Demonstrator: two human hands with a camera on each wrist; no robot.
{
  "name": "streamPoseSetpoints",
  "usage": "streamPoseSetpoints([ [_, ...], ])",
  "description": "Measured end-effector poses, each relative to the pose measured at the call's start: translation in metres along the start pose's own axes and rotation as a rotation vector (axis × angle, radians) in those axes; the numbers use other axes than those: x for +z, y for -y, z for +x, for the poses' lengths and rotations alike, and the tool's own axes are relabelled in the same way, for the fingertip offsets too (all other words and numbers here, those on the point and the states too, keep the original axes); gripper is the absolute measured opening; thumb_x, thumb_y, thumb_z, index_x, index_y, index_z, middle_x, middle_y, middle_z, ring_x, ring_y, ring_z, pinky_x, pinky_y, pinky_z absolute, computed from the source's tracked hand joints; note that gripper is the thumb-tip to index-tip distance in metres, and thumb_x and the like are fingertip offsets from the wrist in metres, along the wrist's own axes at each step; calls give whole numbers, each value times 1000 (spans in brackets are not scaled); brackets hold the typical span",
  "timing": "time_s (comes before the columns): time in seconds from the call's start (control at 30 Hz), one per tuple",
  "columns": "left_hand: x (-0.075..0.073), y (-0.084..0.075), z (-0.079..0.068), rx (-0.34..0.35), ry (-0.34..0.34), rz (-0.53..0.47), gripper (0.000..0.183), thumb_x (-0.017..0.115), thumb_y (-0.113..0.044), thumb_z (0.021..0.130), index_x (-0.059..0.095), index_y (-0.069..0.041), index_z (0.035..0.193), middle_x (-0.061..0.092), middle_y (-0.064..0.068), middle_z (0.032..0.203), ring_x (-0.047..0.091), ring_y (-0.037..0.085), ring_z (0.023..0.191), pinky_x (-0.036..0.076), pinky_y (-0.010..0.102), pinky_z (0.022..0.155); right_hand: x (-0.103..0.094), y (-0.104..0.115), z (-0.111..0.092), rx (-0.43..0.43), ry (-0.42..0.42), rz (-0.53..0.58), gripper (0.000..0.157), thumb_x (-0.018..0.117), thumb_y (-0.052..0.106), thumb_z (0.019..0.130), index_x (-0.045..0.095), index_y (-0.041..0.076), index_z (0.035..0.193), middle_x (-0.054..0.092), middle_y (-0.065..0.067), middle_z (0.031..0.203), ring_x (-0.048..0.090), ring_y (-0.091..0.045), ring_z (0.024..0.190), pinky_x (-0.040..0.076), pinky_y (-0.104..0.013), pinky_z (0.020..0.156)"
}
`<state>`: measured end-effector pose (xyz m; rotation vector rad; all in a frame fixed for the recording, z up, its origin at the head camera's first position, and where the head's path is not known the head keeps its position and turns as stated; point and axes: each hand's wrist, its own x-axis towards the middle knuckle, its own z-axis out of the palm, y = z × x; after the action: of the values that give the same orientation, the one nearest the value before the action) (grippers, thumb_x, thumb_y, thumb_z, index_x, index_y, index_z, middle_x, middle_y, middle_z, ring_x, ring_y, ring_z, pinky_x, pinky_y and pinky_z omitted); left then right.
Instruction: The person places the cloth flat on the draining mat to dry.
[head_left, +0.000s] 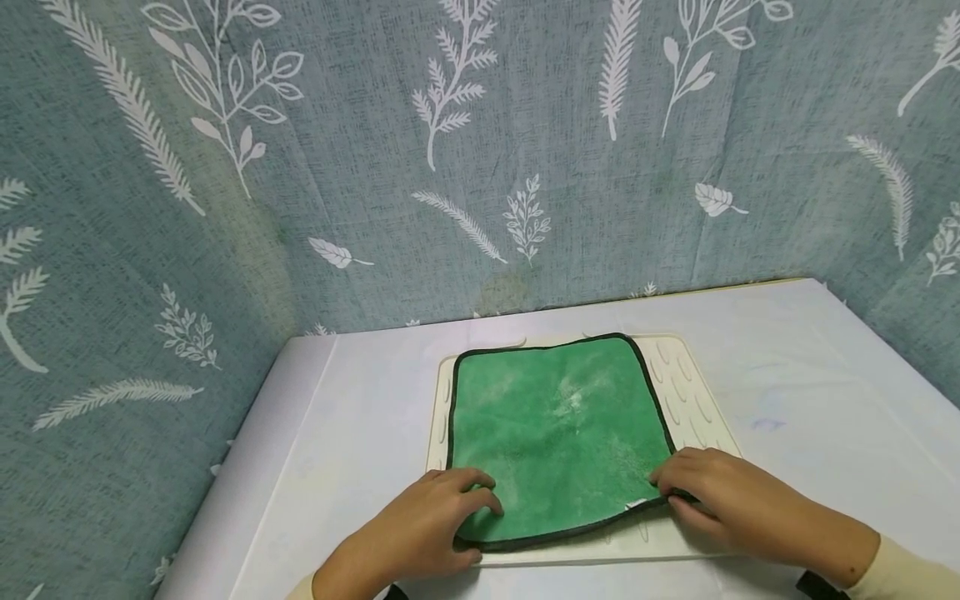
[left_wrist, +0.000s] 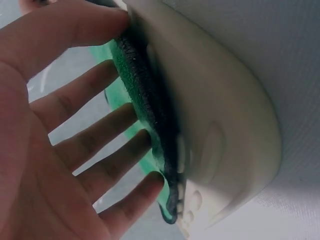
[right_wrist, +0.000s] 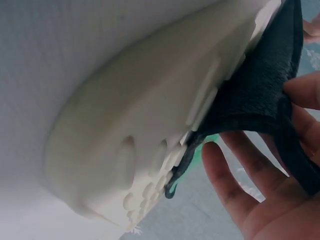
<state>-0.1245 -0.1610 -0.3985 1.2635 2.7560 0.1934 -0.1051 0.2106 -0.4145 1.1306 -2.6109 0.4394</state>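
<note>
A green cloth (head_left: 555, 433) with a black border is spread over a cream board (head_left: 678, 379) with raised oval bumps. At its near right corner my right hand (head_left: 738, 500) pinches the black edge between thumb and fingers. That corner is lifted, and its dark underside (right_wrist: 255, 95) shows in the right wrist view. My left hand (head_left: 423, 521) is at the near left corner. Its fingers (left_wrist: 87, 137) are spread and fairly straight, tips resting on the green side, while the thumb (left_wrist: 75, 30) lies at the cloth's near edge.
The board lies on a white-covered table (head_left: 360, 425), near its front. Behind and to both sides hangs a grey-green curtain (head_left: 360, 167) with white leaf prints. White tabletop extends left and right of the board.
</note>
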Motion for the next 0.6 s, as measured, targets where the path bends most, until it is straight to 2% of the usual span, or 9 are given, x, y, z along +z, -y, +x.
streamPoseSetpoints([
  [0.1, 0, 0, -1, 6, -23, 5, 27, 70, -34, 77, 61, -32, 102, 55, -8, 116, 56, 14, 106, 46, 39, 88, -4, -1, 1, 38, 24, 12, 18, 66, 16, 84, 64, 28, 97, 59, 20, 98, 57, -1, 90, 50, -26, 72],
  [0.3, 0, -1, 0, 32, -110, 62, 12, 66, -30, 77, 61, -28, 87, 58, -12, 102, 57, 6, 97, 45, 31, 83, -9, -1, 0, 85, 46, 20, 21, 64, 18, 86, 60, 34, 99, 58, 22, 97, 57, -1, 90, 50, -26, 70],
  [0.5, -4, -3, 1, 39, -140, 77, 6, 62, -23, 78, 61, -27, 82, 56, -16, 87, 54, 0, 84, 43, 27, 75, -13, -1, -2, 129, 71, 20, 22, 64, 22, 86, 59, 39, 99, 56, 25, 97, 56, 3, 90, 50, -25, 71],
  [0.6, -5, -4, 1, 34, -135, 83, 6, 61, -21, 80, 62, -27, 82, 57, -17, 86, 55, 0, 83, 42, 26, 72, -15, -1, -2, 114, 70, 29, 21, 64, 21, 87, 59, 38, 99, 57, 24, 97, 57, 1, 90, 50, -26, 71],
])
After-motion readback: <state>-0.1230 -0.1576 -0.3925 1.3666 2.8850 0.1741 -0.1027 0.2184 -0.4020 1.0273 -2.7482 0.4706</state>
